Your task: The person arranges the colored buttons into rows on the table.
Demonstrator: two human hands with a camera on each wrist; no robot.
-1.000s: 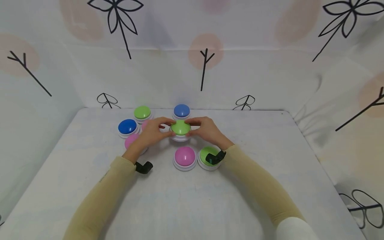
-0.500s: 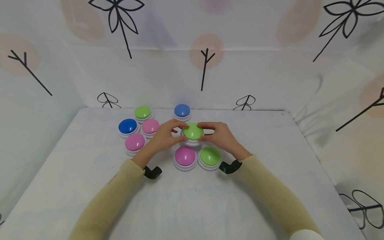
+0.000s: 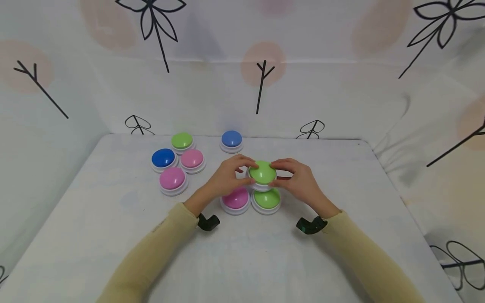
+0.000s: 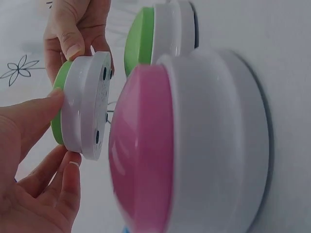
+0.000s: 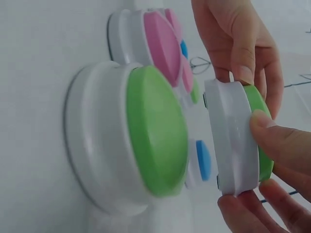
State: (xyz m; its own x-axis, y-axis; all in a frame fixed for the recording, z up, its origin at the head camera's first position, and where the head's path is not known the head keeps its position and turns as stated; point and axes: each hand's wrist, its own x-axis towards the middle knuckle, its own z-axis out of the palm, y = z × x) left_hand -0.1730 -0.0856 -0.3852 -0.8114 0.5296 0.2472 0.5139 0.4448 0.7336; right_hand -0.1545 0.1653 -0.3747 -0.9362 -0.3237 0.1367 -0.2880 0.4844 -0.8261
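A green push button (image 3: 262,173) with a white round base hangs above the table, its underside showing in the left wrist view. My left hand (image 3: 231,176) pinches its left side between thumb and fingers, while my right hand (image 3: 299,182) pinches the right side. Just nearer to me, a second green push button (image 3: 267,199) stands on the table, partly covered by the held one in the head view. Beside it on the left is a pink push button (image 3: 235,198), overlapped by my left hand. The wrist views show both standing buttons close to the raised one.
At the left stand a green button (image 3: 182,141), a dark blue button (image 3: 163,158), a light pink button (image 3: 192,159) and a pink button (image 3: 172,179). A blue button (image 3: 231,139) is near the back edge of the white table (image 3: 242,261). Patterned cloth rises behind.
Both hands have carried the green push button to the right and toward me, from in front of the blue button to beside the standing green one. The other buttons stay put.
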